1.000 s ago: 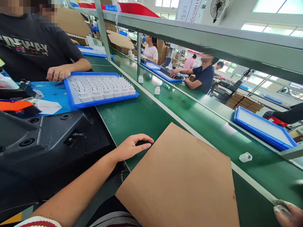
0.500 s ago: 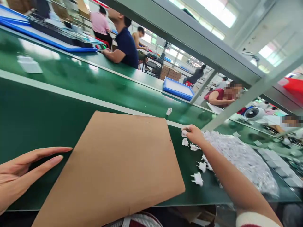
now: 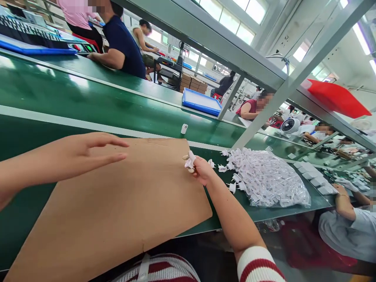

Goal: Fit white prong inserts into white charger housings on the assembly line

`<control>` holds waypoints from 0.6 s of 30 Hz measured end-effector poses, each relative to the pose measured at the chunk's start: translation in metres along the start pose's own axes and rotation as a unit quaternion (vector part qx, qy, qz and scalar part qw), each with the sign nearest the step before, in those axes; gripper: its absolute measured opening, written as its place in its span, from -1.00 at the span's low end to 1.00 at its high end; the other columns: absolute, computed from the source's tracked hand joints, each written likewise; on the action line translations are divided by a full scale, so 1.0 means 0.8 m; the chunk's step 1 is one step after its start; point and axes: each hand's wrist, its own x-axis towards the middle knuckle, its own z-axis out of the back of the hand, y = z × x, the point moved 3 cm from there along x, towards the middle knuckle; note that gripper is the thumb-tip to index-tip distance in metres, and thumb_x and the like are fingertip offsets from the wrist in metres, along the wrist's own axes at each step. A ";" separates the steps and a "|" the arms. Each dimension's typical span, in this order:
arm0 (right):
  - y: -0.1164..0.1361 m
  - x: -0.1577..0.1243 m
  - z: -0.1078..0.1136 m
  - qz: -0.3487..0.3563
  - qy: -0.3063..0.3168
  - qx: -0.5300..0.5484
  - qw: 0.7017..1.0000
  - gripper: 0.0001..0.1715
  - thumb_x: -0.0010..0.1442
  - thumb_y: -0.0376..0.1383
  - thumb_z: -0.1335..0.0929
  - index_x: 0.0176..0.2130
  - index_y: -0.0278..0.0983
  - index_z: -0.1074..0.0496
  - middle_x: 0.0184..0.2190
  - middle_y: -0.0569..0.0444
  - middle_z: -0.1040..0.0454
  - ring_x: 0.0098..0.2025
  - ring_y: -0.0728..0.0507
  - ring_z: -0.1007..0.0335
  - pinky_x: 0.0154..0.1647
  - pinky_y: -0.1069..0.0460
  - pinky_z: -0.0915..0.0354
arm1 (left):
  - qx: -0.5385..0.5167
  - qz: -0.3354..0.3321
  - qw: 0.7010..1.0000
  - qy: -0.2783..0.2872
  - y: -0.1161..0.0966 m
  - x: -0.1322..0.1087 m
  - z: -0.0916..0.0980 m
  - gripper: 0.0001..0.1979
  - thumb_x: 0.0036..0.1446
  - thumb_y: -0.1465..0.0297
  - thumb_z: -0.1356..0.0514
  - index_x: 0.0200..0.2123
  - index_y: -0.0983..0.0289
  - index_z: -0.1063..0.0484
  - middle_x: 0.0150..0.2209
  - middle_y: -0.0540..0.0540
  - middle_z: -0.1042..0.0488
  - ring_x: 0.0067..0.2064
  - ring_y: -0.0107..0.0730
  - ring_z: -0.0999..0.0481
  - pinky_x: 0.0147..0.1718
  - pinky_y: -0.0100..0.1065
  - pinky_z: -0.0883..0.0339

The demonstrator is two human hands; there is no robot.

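Observation:
Between the fingertips of my right hand (image 3: 202, 169) is a white plug piece (image 3: 190, 159), held above the right edge of a brown cardboard sheet (image 3: 123, 203). My left hand (image 3: 96, 150) hovers over the far left part of the cardboard, fingers stretched out and thumb apart, with nothing in it. Right of my right hand, several loose white plug pieces (image 3: 222, 168) with pins lie on the green table. Beside them is a clear plastic bag (image 3: 273, 180) packed with many more of the same white pieces.
A small white charger-like block (image 3: 184, 129) stands on the green belt beyond the cardboard. A metal post (image 3: 264, 109) rises behind the bag. White boxes (image 3: 315, 176) and a co-worker's arm (image 3: 345, 201) are at right. A blue-rimmed tray (image 3: 201, 102) lies across the belt.
My right hand has brought the white plug piece from the loose ones to over the cardboard's edge. My left hand has moved right, over the cardboard. The view has shifted right.

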 end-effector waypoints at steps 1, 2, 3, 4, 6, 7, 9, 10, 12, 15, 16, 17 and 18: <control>-0.002 0.003 0.001 0.003 0.006 0.010 1.000 -0.55 0.03 -0.02 -0.58 -0.26 -0.27 -0.51 -0.51 0.20 -0.44 -0.60 0.10 -0.18 -0.63 0.16 0.03 | -0.007 -0.001 0.999 0.046 -0.022 0.017 -0.005 -0.29 -0.07 -0.27 -0.17 0.05 -0.04 -0.60 0.07 -0.07 -0.62 0.15 -0.01 -0.56 0.10 -0.24 -0.42; -0.004 0.006 0.002 0.008 0.014 0.018 1.000 -0.57 0.00 -0.06 -0.60 -0.26 -0.27 -0.52 -0.48 0.18 -0.47 -0.56 0.09 -0.23 -0.60 0.15 -0.03 | -0.019 -0.008 0.997 0.070 -0.042 0.035 -0.012 -0.32 -0.03 -0.22 -0.19 0.05 0.01 -0.60 0.06 -0.03 -0.63 0.11 -0.03 -0.57 0.09 -0.25 -0.42; -0.005 0.008 0.003 0.016 0.017 0.025 0.999 -0.56 -0.04 -0.10 -0.61 -0.24 -0.27 -0.53 -0.44 0.16 -0.50 -0.53 0.07 -0.29 -0.56 0.15 -0.09 | -0.030 -0.017 0.995 0.091 -0.059 0.053 -0.021 -0.36 0.02 -0.15 -0.21 0.07 0.06 -0.59 0.07 -0.01 -0.63 0.11 -0.05 -0.58 0.09 -0.27 -0.41; -0.006 0.010 0.005 0.027 0.016 0.029 0.999 -0.54 -0.08 -0.14 -0.62 -0.21 -0.26 -0.52 -0.40 0.16 -0.53 -0.50 0.07 -0.33 -0.52 0.14 -0.14 | -0.042 -0.025 0.994 0.097 -0.075 0.072 -0.031 -0.40 0.07 -0.08 -0.23 0.08 0.11 -0.58 0.09 0.02 -0.62 0.11 -0.08 -0.57 0.10 -0.28 -0.40; -0.009 0.012 0.008 0.051 -0.004 0.022 0.998 -0.42 -0.13 -0.20 -0.62 -0.12 -0.24 -0.47 -0.37 0.18 -0.56 -0.49 0.06 -0.35 -0.47 0.13 -0.17 | -0.065 -0.021 0.994 0.084 -0.098 0.110 -0.055 -0.44 0.13 0.07 -0.26 0.13 0.21 -0.54 0.16 0.08 -0.58 0.15 -0.12 -0.55 0.13 -0.31 -0.39; -0.011 0.012 0.009 0.063 -0.020 0.006 0.998 -0.38 -0.13 -0.21 -0.62 -0.09 -0.22 -0.43 -0.37 0.19 -0.56 -0.49 0.05 -0.34 -0.45 0.12 -0.18 | -0.080 -0.007 0.994 0.068 -0.107 0.130 -0.068 -0.44 0.14 0.13 -0.28 0.16 0.25 -0.52 0.20 0.11 -0.56 0.18 -0.13 -0.54 0.14 -0.33 -0.38; -0.014 0.010 0.012 0.092 -0.057 -0.057 0.993 -0.41 -0.06 -0.25 -0.59 -0.07 -0.20 -0.38 -0.36 0.21 -0.55 -0.48 0.03 -0.35 -0.40 0.10 -0.23 | -0.093 0.015 0.994 0.047 -0.122 0.169 -0.095 -0.40 0.11 0.23 -0.33 0.21 0.29 -0.47 0.25 0.16 -0.51 0.23 -0.11 -0.51 0.18 -0.33 -0.38; -0.014 0.008 0.014 0.114 -0.072 -0.114 0.984 -0.49 0.00 -0.27 -0.56 -0.08 -0.19 -0.38 -0.34 0.20 -0.55 -0.45 0.01 -0.38 -0.36 0.08 -0.27 | -0.097 0.024 0.994 0.038 -0.128 0.187 -0.108 -0.34 0.08 0.25 -0.36 0.25 0.29 -0.44 0.27 0.19 -0.49 0.25 -0.09 -0.50 0.20 -0.31 -0.37; -0.011 0.000 0.014 0.174 -0.088 -0.281 0.940 -0.69 0.10 -0.37 -0.48 -0.13 -0.18 -0.44 -0.26 0.14 -0.55 -0.32 -0.05 -0.45 -0.23 0.03 -0.33 | -0.099 0.038 0.994 0.023 -0.137 0.220 -0.131 -0.20 0.02 0.24 -0.42 0.32 0.32 -0.36 0.33 0.26 -0.41 0.32 0.03 -0.43 0.25 -0.23 -0.35; -0.006 -0.014 0.005 0.239 -0.064 -0.523 0.815 -0.67 0.17 -0.49 -0.38 -0.13 -0.16 -0.56 -0.17 0.04 -0.54 -0.10 -0.17 -0.45 -0.13 -0.02 -0.34 | -0.096 0.059 0.994 0.001 -0.141 0.255 -0.158 -0.06 -0.07 0.19 -0.51 0.34 0.40 -0.31 0.36 0.43 -0.34 0.39 0.26 -0.29 0.27 -0.10 -0.32; -0.006 -0.017 0.003 0.241 -0.054 -0.570 0.784 -0.63 0.17 -0.51 -0.37 -0.10 -0.15 -0.57 -0.17 0.02 -0.54 -0.06 -0.20 -0.43 -0.14 -0.03 -0.34 | -0.096 0.062 0.993 -0.005 -0.141 0.263 -0.165 -0.07 -0.07 0.18 -0.51 0.32 0.42 -0.33 0.34 0.45 -0.36 0.39 0.28 -0.30 0.25 -0.09 -0.33; -0.007 -0.020 0.001 0.235 -0.047 -0.597 0.766 -0.61 0.17 -0.52 -0.36 -0.08 -0.16 -0.58 -0.17 0.00 -0.54 -0.04 -0.22 -0.42 -0.15 -0.03 -0.35 | -0.100 0.059 0.993 -0.011 -0.139 0.270 -0.170 -0.12 -0.03 0.18 -0.50 0.30 0.41 -0.35 0.30 0.43 -0.41 0.35 0.24 -0.35 0.22 -0.12 -0.35; -0.008 -0.021 -0.001 0.227 -0.042 -0.610 0.758 -0.59 0.16 -0.54 -0.36 -0.07 -0.18 -0.58 -0.16 -0.01 -0.55 -0.03 -0.23 -0.41 -0.15 -0.03 -0.35 | -0.104 0.055 0.993 -0.018 -0.137 0.276 -0.174 -0.21 0.03 0.17 -0.46 0.27 0.40 -0.38 0.25 0.38 -0.47 0.30 0.16 -0.41 0.18 -0.17 -0.37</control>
